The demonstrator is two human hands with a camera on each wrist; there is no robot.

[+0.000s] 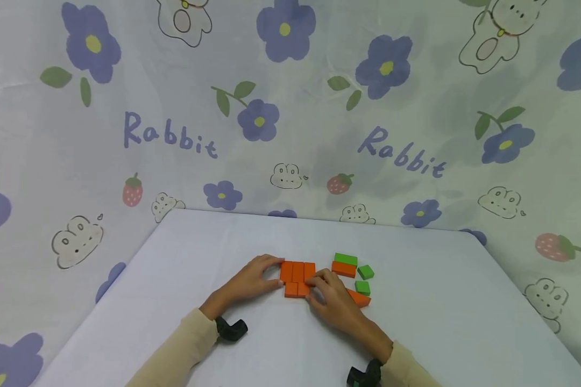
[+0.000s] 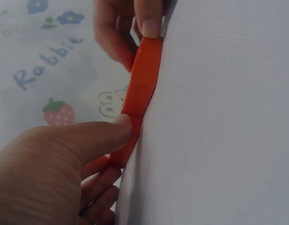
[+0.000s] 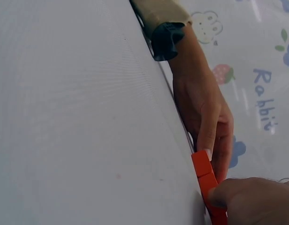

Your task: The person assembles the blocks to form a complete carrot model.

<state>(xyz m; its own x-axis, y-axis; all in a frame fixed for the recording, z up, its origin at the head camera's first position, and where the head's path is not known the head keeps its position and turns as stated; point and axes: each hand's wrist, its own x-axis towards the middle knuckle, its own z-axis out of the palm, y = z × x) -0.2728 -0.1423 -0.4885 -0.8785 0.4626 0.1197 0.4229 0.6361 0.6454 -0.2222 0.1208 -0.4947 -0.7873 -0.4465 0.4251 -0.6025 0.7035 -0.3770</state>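
Several flat orange blocks point(image 1: 292, 272) lie edge to edge in two rows on the white table. My left hand point(image 1: 252, 278) holds the left block of the back row, its thumb at the near end and a finger at the far corner. On the group's right side, my right hand point(image 1: 336, 301) grips the end orange block point(image 1: 303, 290) with thumb and fingers. In the left wrist view the left thumb point(image 2: 107, 136) presses the orange blocks' front edge. The right wrist view shows the right hand point(image 3: 256, 201) at the near end of the row; its fingertips are partly hidden.
Right of the group lie a green block point(image 1: 346, 259), an orange block point(image 1: 344, 269) against it, and two small green blocks point(image 1: 366, 272). An orange wedge-shaped piece point(image 1: 360, 298) lies partly behind the right hand. A patterned cloth point(image 1: 290, 150) hangs behind the table.
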